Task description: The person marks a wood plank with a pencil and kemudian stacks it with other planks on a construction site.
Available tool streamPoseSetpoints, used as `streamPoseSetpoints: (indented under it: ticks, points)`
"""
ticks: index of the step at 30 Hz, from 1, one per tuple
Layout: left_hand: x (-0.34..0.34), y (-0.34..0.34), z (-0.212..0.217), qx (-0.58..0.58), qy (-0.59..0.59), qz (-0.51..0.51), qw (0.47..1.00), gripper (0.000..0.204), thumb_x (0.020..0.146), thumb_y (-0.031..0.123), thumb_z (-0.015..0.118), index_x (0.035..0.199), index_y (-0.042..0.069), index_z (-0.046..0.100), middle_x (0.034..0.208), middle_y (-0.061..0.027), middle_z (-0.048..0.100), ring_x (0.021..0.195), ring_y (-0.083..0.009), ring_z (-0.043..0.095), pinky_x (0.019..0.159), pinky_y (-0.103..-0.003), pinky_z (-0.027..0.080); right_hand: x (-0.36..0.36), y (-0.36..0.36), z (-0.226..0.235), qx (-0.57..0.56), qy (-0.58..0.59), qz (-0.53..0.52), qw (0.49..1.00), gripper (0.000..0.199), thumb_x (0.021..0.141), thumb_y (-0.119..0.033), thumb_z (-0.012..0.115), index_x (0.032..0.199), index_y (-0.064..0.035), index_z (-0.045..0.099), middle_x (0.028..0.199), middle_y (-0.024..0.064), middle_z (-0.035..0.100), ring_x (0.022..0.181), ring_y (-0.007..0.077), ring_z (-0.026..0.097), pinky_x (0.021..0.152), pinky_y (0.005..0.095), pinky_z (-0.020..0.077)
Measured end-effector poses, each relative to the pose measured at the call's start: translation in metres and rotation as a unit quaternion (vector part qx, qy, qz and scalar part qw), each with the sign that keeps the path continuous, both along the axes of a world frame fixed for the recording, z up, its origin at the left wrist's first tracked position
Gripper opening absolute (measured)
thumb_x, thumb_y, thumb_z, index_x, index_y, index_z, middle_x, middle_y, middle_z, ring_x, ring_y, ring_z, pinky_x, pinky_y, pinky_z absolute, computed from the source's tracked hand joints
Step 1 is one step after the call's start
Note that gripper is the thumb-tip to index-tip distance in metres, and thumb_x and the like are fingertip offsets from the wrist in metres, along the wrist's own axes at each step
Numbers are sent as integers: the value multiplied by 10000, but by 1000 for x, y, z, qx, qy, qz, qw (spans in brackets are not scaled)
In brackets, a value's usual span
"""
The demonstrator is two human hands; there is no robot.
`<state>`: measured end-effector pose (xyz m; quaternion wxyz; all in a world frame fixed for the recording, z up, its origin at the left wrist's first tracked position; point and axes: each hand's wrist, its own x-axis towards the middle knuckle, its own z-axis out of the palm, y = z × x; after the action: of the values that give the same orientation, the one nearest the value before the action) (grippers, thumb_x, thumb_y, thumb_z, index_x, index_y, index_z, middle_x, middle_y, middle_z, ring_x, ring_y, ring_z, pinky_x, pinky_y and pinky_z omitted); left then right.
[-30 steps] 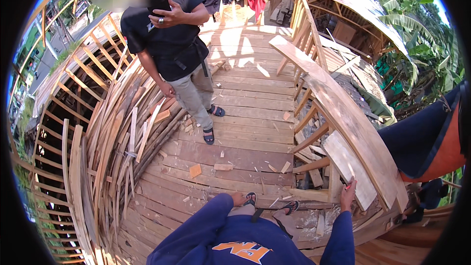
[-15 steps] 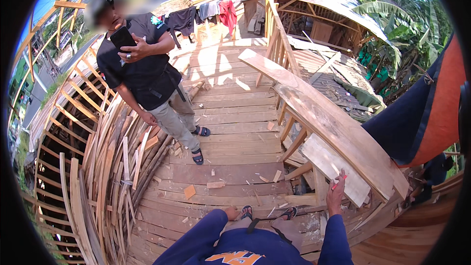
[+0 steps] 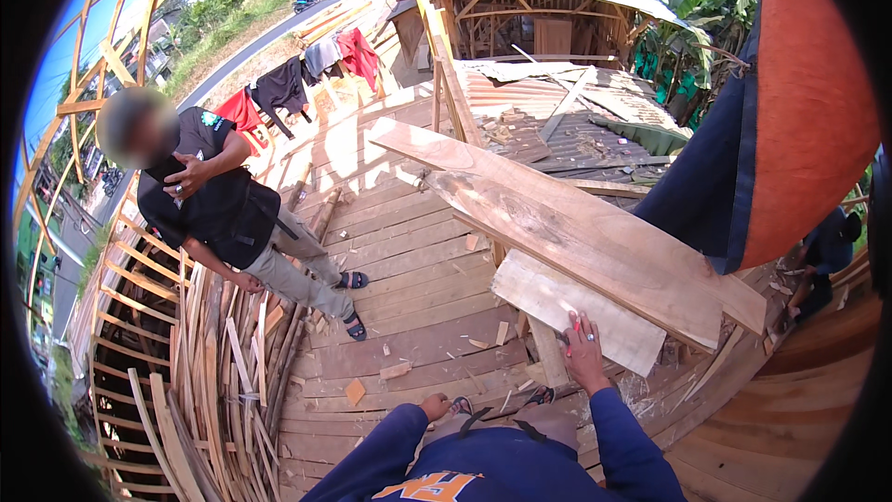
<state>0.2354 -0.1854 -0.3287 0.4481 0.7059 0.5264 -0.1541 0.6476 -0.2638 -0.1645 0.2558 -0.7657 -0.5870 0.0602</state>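
Note:
In my right hand (image 3: 585, 359) is a thin red pencil or marker (image 3: 570, 350), held between the fingers over a short pale board (image 3: 539, 297). That hand, with a ring on one finger, lies at the board's near edge. Above the short board, two long planks rest slanted: a wide brown plank (image 3: 576, 240) and a narrower plank (image 3: 446, 151) behind it. My left hand (image 3: 434, 406) is beside my left leg, its fingers curled in, and I see nothing in it.
A person in a black shirt (image 3: 200, 167) stands at the left beside piled wood strips (image 3: 218, 381). Wood scraps (image 3: 355, 392) litter the plank floor (image 3: 390, 251). An orange and dark blue cloth (image 3: 799, 112) hangs at the right, with another person (image 3: 825, 251) beyond it.
My view has turned to the right. My right hand, with the red pencil or marker, has shifted left along the short board. The standing person's phone no longer shows.

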Motion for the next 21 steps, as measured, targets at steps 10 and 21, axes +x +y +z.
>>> streamPoseSetpoints:
  ticks: [10,21]
  points:
    - [140,-11,24,-34,-142,140,979,468,915,297,556,1227,-50,585,1225,-217,615,1163,-307,578,988,-367,432,13,2,-6,15,42,29,999,256,797,-103,646,1021,-59,530,1417,201,446,1344,388,359,1099,508,250]
    - [284,66,31,51,-287,315,903,628,895,436,645,1287,-18,460,1128,-161,626,989,-229,611,851,-338,489,39,0,8,-43,31,142,988,208,761,-24,651,908,-62,509,1405,158,475,1357,390,338,1085,527,244]
